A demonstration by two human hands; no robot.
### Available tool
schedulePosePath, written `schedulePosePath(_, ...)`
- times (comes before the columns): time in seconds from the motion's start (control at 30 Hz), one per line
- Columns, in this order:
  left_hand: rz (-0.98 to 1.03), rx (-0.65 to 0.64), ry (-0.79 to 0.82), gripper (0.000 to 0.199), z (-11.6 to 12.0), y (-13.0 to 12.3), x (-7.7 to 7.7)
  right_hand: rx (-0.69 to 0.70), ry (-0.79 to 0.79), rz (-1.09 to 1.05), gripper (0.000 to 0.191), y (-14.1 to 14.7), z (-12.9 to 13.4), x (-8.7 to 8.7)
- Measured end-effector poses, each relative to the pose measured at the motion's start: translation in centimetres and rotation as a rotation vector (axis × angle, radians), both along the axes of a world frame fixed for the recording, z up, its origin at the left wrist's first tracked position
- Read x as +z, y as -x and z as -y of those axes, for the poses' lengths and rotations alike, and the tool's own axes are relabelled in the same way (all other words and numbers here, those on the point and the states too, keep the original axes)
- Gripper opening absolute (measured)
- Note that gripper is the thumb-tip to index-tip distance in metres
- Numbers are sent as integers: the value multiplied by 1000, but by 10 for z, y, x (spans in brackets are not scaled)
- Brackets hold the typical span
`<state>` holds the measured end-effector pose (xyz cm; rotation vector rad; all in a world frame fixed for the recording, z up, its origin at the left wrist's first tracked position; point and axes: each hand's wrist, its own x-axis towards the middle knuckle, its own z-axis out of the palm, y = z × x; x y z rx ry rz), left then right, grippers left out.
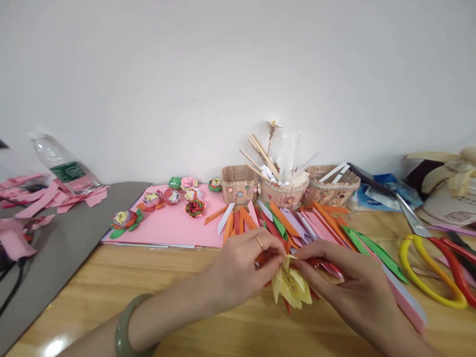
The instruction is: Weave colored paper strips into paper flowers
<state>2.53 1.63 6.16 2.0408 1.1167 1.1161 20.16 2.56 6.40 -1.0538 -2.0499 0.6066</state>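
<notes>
A yellow paper flower (290,285) hangs between my two hands, above the wooden table, with red and orange paper pieces partly visible behind it. My left hand (250,270), with a ring on one finger and a green bangle at the wrist, pinches the flower's upper left edge. From the other side, my right hand (345,279) pinches its upper right edge between thumb and finger. Just beyond the hands lie folded paper strips (287,221) in orange, green, purple and pink. The fingertips hide part of the flower's top.
Finished paper flowers (194,207) sit on pink paper sheets (165,229). Small decorated baskets (240,186) line the wall, one holding sticks. Large scissors (422,233) lie at right. A pink glue gun (12,238) and a plastic bottle (66,165) are on the grey mat (79,243) at left.
</notes>
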Motion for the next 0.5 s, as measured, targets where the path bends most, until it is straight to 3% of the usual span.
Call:
schedulePosePath(0.1,100,-19,271,2,-2,0,2,-3,-8,1,9,0,1,-1)
schedulePosePath(0.2,194,-65,501,8,-5,1,3,46,96,-9,11,0,-3,-1)
schedulePosePath(0.33,221,-60,552,8,-7,1,1,143,262,19,13,-1,-8,-2)
schedulePosePath(0.5,230,-32,517,4,-5,-2,1,82,80,47,12,0,-3,1)
